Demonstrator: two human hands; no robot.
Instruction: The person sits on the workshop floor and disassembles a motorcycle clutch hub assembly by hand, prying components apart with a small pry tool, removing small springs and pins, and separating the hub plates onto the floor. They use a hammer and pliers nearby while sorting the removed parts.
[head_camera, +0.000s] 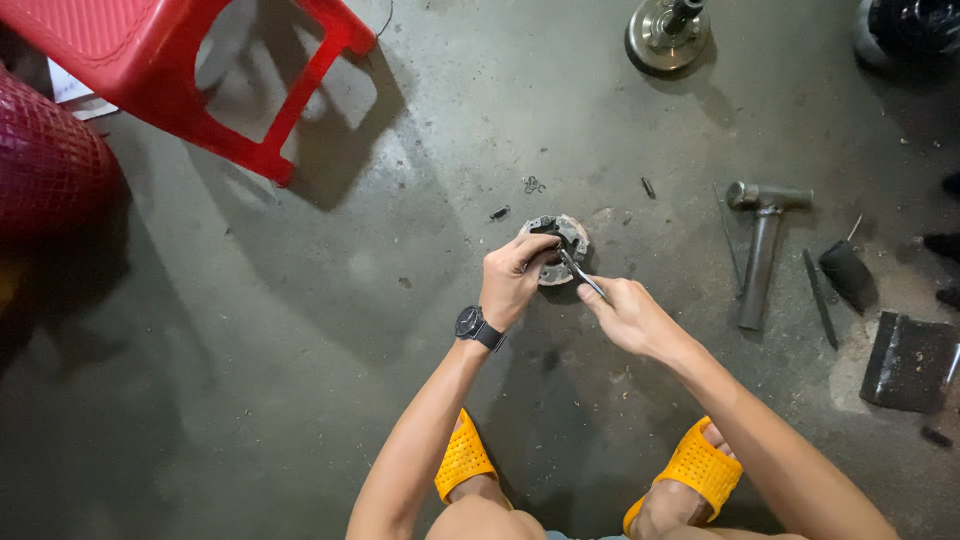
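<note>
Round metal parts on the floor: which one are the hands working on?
The grey disc-shaped part at centre, gripped by the left hand while the right hand applies a thin tool. The flanged hub lies untouched.

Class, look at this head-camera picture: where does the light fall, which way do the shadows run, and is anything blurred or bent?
Head view: light is brightest on the concrete floor near the top, dimming to dark corners at lower left. The red stool casts a sharp shadow to its right. The left hand, right hand and round metal part are sharp. Edges look slightly wide-angle bent.
</note>
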